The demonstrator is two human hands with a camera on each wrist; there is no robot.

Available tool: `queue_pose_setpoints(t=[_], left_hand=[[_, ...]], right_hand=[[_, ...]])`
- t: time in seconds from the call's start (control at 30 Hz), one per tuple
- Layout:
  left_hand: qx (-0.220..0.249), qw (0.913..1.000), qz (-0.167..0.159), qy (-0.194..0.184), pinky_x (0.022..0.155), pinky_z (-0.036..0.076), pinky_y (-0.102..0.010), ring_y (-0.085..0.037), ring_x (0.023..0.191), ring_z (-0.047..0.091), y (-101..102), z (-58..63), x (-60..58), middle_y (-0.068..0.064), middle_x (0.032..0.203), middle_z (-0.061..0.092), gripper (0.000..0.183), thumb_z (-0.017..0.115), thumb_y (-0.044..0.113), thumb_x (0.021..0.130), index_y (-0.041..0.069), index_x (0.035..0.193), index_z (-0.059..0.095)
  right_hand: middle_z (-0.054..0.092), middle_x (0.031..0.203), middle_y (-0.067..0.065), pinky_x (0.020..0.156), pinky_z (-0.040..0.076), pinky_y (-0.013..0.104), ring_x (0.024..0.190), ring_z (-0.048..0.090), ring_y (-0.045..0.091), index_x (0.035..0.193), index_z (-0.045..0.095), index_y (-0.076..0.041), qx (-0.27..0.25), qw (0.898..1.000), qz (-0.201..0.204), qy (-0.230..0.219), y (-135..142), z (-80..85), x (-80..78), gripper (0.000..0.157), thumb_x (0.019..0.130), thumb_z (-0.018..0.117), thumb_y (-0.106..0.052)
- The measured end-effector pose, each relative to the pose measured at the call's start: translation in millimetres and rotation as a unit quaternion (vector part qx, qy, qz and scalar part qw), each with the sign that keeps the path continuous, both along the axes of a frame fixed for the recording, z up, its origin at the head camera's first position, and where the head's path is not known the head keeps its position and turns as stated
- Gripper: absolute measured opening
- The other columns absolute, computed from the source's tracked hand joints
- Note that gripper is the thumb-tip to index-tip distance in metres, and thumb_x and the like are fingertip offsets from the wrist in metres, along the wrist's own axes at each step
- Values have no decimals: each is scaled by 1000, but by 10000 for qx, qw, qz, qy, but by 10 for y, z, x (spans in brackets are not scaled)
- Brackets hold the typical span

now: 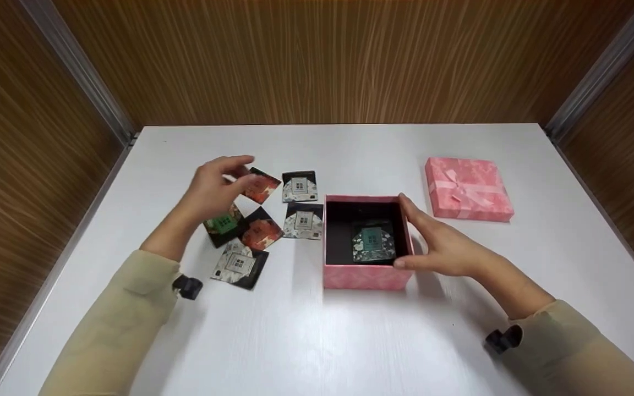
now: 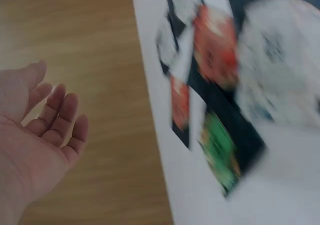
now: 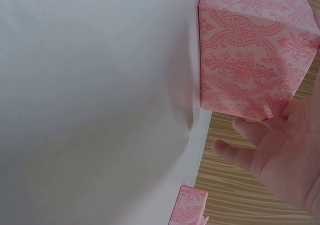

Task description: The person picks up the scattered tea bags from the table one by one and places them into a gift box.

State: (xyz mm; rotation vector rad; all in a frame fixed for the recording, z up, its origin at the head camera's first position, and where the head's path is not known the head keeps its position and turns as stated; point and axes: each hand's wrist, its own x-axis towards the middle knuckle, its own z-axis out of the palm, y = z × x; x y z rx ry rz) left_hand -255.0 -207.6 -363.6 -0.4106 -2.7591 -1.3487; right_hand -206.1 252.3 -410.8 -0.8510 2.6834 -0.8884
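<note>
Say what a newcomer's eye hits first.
Probably the open pink patterned box, central on the white table, gripped on its right side by the right hand, a dark floral packet inside. Next, the flat pink bow-topped lid, farther right. Then six square printed packets left of the box, near the left hand.

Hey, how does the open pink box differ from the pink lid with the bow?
The pink box is deep, while the pink lid is shallow. The box's open top shows a dark packet inside; the lid's top is crossed by ribbon with a bow. The right hand grips the box, while the lid lies untouched. Both are patterned pink and rest on the white table.
</note>
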Motion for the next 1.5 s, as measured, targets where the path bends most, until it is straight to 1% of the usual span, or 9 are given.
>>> queue_pose_setpoints(t=[0.1,0.27,0.4,0.57,0.77,0.87,1.03,1.27,1.5], left_hand=[[-35,9997,221,-32,101,53,-47,-33,119,62,-247,-125,6,-20,126,67,48,68,21,106,3,150,59],[-124,9983,507,-264,105,49,-52,-38,127,59,-586,-304,68,-25,136,64,51,69,21,106,1,150,58],[-223,9965,660,-454,107,46,-54,-40,131,56,-769,-426,133,-25,143,60,53,70,25,105,1,151,57],[-209,9943,796,-676,115,40,-57,-43,138,51,-910,-571,198,-26,149,56,55,70,27,105,0,151,57],[-49,9909,689,-1151,122,32,-55,-44,147,43,-983,-747,243,-28,155,50,57,69,25,106,-2,153,53],[-27,9899,650,-1256,124,30,-54,-45,150,39,-991,-803,252,-30,155,48,58,70,23,105,-2,154,52],[-212,9903,478,-1286,124,27,-57,-47,152,34,-977,-819,222,-31,158,44,59,71,22,104,-1,155,51],[-638,9902,135,-1237,124,24,-62,-49,151,32,-949,-831,156,-29,159,41,63,73,29,103,3,156,52],[-854,9897,16,-1149,123,23,-64,-51,150,31,-923,-833,152,-30,159,39,67,76,30,100,3,157,51]], right_hand=[[18,175,14,122,30,60,155,32,35,172,2,-12,-12,10000,8,3,-1,-8,-2,125,88,84,-55],[21,174,15,121,31,61,154,34,36,172,3,-13,-10,10000,-5,-14,-4,-9,3,125,87,84,-55],[21,174,15,122,30,61,155,33,36,172,3,-13,-30,10000,-4,-11,-4,-5,7,125,87,84,-55],[21,174,15,122,30,60,155,32,35,172,3,-13,-39,10000,19,-6,-9,-9,6,125,87,84,-55],[23,174,14,122,31,60,155,34,34,172,5,-11,-23,10000,23,-7,-19,-7,2,125,86,85,-55],[22,174,14,122,31,59,155,34,33,172,5,-12,10,10000,26,10,-23,-9,-1,125,86,84,-56],[21,174,14,122,31,59,155,33,34,172,3,-13,1,10000,17,-6,-14,-5,6,125,86,84,-56],[21,174,15,122,30,59,155,32,34,172,2,-13,-22,10000,28,8,2,-5,0,125,87,84,-55],[19,174,14,123,28,58,157,29,33,172,1,-13,-36,10000,35,-30,5,-8,-6,125,88,84,-54]])
